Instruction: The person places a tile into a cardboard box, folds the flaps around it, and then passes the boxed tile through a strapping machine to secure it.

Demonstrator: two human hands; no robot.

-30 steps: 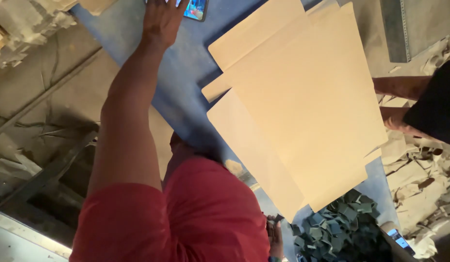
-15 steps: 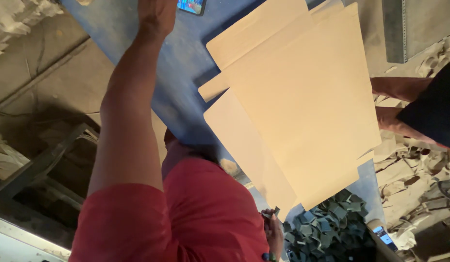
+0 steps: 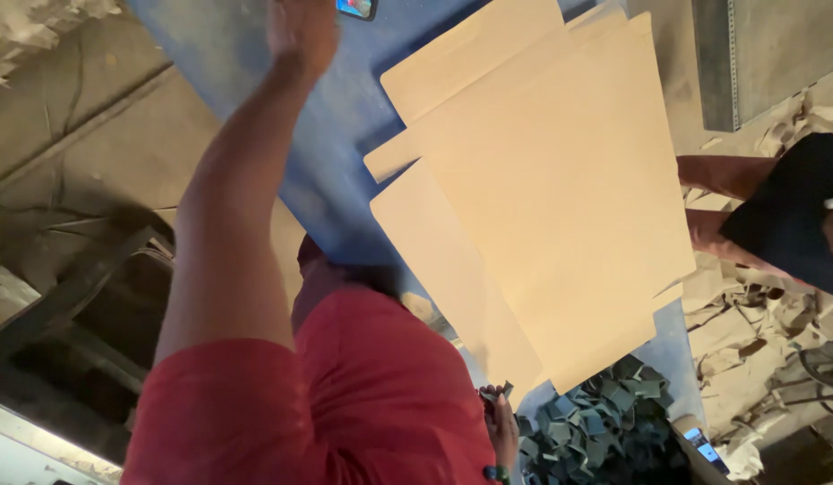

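Cardboard sheets [image 3: 560, 207] stacked on blue table [image 3: 246, 54], long axis running diagonally

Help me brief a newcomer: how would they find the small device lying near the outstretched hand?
Start at the blue table under the tan cardboard sheets. Follow the outstretched hand to the frame's top edge. Beside it lies a small dark phone with a lit colourful screen, unlike the plain cardboard.

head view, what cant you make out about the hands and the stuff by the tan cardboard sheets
- Raised hand: fingertips cut off by the top edge; which hand it is cannot be told.
- Small bright-screened device: mostly cut off by the top edge.
- Lower hand: partly hidden behind the red garment; its grip on the small dark piece is unclear.
- Pile of dark green folded pieces: too small to identify.
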